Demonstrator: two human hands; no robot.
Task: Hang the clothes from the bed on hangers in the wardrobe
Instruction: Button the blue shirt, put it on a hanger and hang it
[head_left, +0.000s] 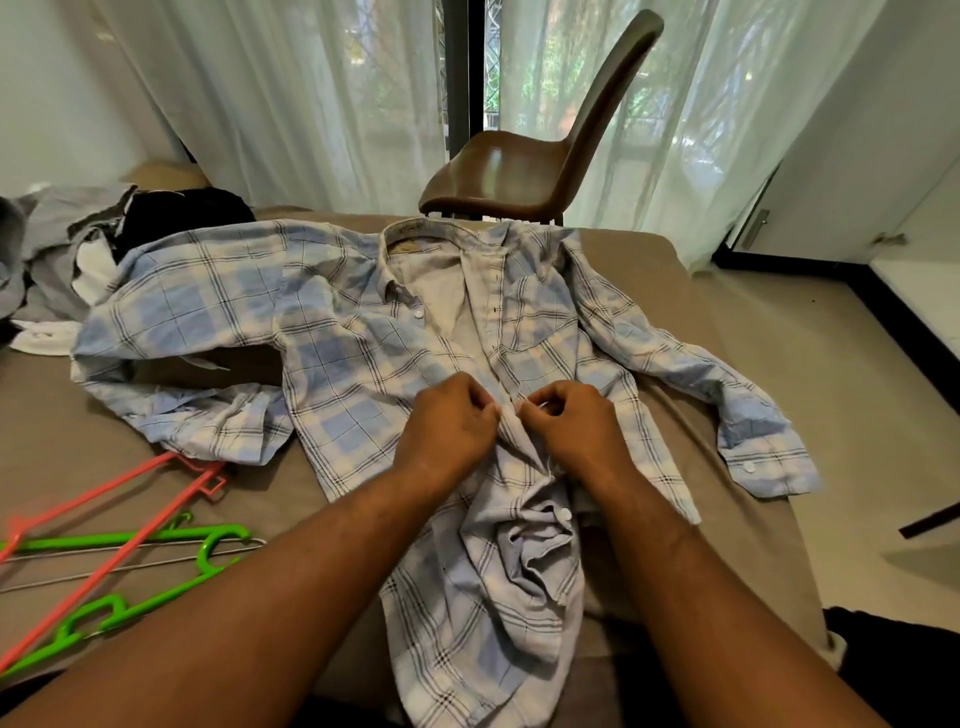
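Pinching the spread shirt (353, 374) at its front opening, left hand (447, 431) beside right hand (576, 426).

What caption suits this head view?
The left hand and right hand pinch the placket of a plaid shirt spread on the bed, hangers lying nearby.

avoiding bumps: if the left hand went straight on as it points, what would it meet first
Probably the right hand, facing the left hand across the blue-and-white plaid shirt whose front edges they pinch; depth unclear.

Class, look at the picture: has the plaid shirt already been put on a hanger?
No: the plaid shirt lies spread on the bed, while the hangers lie beside it, bare.
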